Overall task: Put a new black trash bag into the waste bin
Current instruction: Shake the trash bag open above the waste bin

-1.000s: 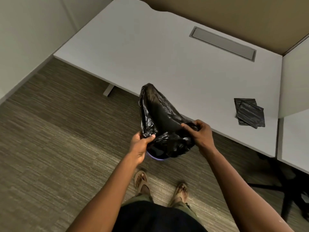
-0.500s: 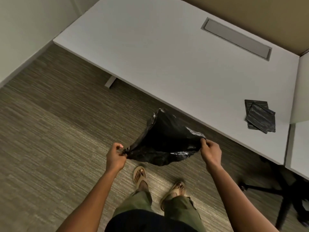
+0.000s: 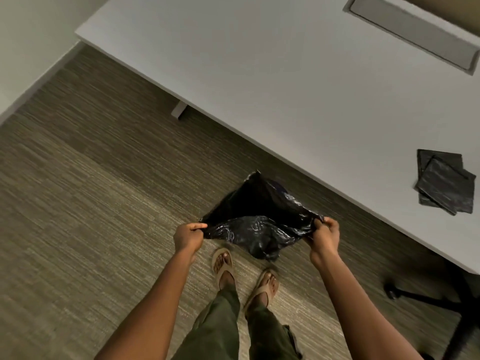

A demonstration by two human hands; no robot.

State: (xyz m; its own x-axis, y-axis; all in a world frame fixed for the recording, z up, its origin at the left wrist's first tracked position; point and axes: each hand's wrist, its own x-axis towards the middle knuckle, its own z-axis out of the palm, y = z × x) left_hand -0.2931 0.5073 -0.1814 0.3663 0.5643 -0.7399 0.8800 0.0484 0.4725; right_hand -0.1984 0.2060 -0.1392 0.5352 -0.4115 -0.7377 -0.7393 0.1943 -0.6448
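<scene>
Two hands, one bag. Left hand (image 3: pixel 187 236) pinches the bag's (image 3: pixel 255 224) left rim corner; right hand (image 3: pixel 324 236) clenches the right corner. Bag hangs stretched between them above the carpet (image 3: pixel 91 203), mouth edge running left to right, body sagging away toward the desk (image 3: pixel 285 87). Bin: not visible, possibly hidden beneath the bag; cannot tell. Neither hand nearer. Spare folded bags (image 3: pixel 444 184) on desk, well apart.

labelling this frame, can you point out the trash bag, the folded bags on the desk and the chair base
trash bag (image 3: pixel 255 229): head view, on the crinkled front panel between the hands
folded bags (image 3: pixel 445 185): head view, on the top bag
chair base (image 3: pixel 428 298): head view, on a black leg
</scene>
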